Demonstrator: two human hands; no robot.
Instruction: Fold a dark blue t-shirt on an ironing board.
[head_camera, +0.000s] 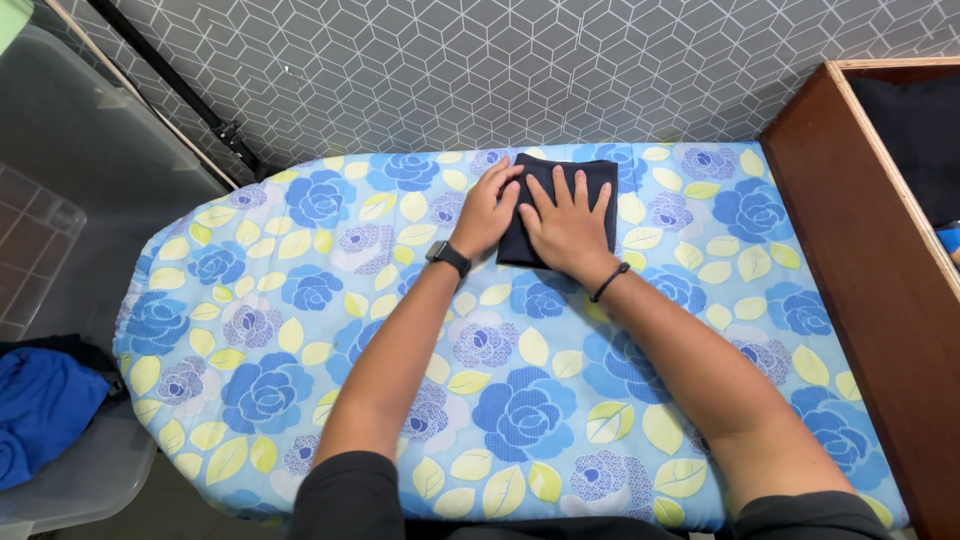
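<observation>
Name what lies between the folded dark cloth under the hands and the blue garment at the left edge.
In the head view, only the flower-patterned ironing board cover lies between the folded dark cloth and the blue garment, then the board's edge and a clear plastic bin.

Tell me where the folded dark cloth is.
The folded dark cloth lies at the ironing board's far edge, centre of the head view, under both hands.

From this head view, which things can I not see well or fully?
- Dark folded cloth: its middle lies under the left hand and right hand, so its kind is unclear.
- Blue garment: cut by the left edge.
- Wooden box: its dark inside is cut by the right edge.
- Ironing board: near end hidden by the person's sleeves.
</observation>
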